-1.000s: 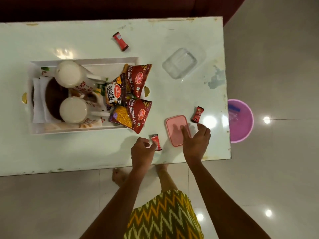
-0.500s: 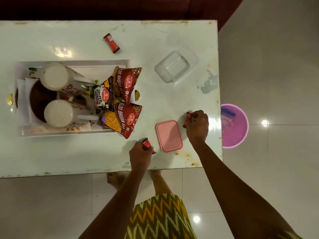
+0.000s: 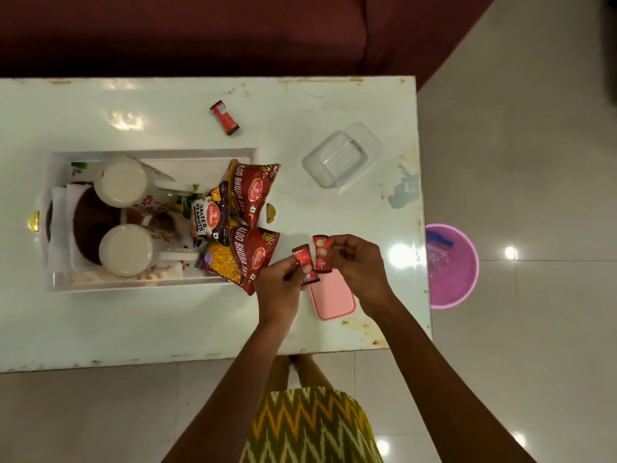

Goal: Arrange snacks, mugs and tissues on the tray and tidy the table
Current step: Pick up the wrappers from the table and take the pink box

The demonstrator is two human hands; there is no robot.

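A white tray [image 3: 153,154] on the table's left holds two white floral mugs [image 3: 124,182] [image 3: 126,250], folded tissues [image 3: 61,208] and three red snack packets [image 3: 248,192]. My left hand [image 3: 278,285] grips a small red candy wrapper [image 3: 303,259]. My right hand [image 3: 355,265] grips a second red candy wrapper [image 3: 321,250]. Both hands hover close together above a pink lid [image 3: 334,299], just right of the tray. A third red candy wrapper [image 3: 225,116] lies on the table behind the tray.
A clear plastic container [image 3: 342,158] sits on the white table [image 3: 167,322] at the back right. A purple bin [image 3: 450,265] stands on the floor right of the table. A dark red sofa [image 3: 233,31] runs along the far edge.
Each hand picked a red candy wrapper off the table and lifted it. The two hands have come together above the pink lid.
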